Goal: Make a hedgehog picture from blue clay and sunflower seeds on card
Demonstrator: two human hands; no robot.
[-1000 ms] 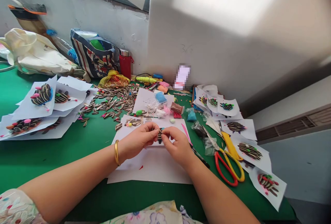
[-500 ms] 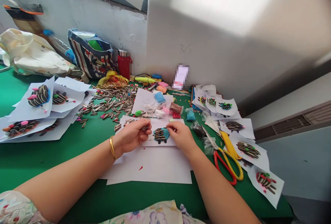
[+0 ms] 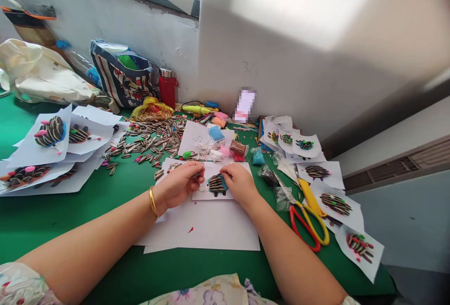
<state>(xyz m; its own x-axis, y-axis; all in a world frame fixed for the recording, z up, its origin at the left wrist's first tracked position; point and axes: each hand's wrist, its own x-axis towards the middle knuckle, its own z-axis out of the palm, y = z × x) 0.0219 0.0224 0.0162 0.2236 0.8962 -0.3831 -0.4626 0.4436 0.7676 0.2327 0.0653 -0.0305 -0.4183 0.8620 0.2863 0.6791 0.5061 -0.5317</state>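
A small hedgehog picture [image 3: 215, 184] of blue modelling clay with rows of striped sunflower seeds lies on a white paper card [image 3: 206, 195]. My left hand [image 3: 183, 184] is curled at the card's left side, its thumb and fingers closed on sunflower seeds [image 3: 198, 174], of which only dark bits show. At the right end of the hedgehog, my right hand [image 3: 241, 184] presses pinched fingertips against the blue clay. Whatever is between those fingertips is hidden. Larger white sheets [image 3: 211, 225] lie under the card, with a red scrap [image 3: 191, 230] on them.
Loose sunflower seeds [image 3: 154, 138] spread behind my left hand. Clay packets [image 3: 216, 133] lie beyond the card. Scissors [image 3: 305, 223] with red and yellow handles are at right. Finished seed pictures [image 3: 335, 203] line the right edge; more [image 3: 51, 131] are stacked at left. A red flask [image 3: 167, 90] stands behind.
My right hand has moved slightly left, its fingertips coming over the hedgehog's blue right end and covering more of it. My left hand stays nearly in place. The view has shifted a little.
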